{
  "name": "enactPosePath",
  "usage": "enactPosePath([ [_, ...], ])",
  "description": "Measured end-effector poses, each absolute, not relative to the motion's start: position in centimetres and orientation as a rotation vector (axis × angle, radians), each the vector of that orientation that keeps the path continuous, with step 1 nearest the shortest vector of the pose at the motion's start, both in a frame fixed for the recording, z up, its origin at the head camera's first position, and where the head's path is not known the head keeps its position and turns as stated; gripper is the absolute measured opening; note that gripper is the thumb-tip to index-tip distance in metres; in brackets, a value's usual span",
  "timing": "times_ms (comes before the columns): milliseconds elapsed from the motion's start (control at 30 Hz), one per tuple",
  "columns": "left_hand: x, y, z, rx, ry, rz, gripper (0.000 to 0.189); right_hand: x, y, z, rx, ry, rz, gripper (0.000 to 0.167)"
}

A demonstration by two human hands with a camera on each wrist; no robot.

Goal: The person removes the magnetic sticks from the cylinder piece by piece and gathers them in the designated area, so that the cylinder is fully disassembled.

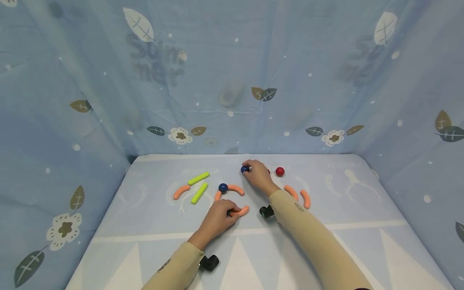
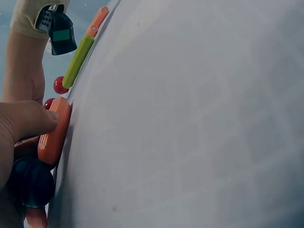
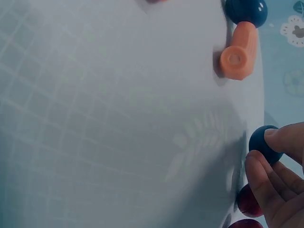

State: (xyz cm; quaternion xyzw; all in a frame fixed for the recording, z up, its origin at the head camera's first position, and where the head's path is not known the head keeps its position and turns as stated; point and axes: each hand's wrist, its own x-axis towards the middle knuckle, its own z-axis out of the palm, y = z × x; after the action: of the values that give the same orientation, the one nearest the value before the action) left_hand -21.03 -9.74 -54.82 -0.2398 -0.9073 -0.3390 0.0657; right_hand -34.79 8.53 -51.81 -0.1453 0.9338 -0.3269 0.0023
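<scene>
My left hand point(image 1: 216, 217) grips a curved orange rod point(image 1: 242, 211) low over the table, its thumb pressed along the rod's side in the left wrist view. A dark blue ball point(image 2: 32, 183) sits at the rod's end, partly covered by the fingers. Farther back, my right hand point(image 1: 258, 175) pinches another blue ball point(image 3: 264, 144) between thumb and fingertips. Between the hands, a third blue ball point(image 1: 222, 188) joins two curved orange rods point(image 1: 236, 189); one of them runs down toward the left hand, which hides its lower end.
Two green rods point(image 1: 199, 193) and a curved orange rod point(image 1: 181, 192) lie at the left. A red ball point(image 1: 280, 171) stands right of the right hand, with another red ball point(image 3: 249, 201) partly hidden behind it. Two curved orange rods point(image 1: 305, 199) lie beside the right forearm.
</scene>
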Motion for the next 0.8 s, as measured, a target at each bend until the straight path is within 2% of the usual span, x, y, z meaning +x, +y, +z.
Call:
enactPosePath([
  [800,-21.0,-9.6,-55.0,-0.728,-2.741,-1.022,0.012,-33.7,9.4,-52.2,-0.487,2.981,-1.026,0.038],
])
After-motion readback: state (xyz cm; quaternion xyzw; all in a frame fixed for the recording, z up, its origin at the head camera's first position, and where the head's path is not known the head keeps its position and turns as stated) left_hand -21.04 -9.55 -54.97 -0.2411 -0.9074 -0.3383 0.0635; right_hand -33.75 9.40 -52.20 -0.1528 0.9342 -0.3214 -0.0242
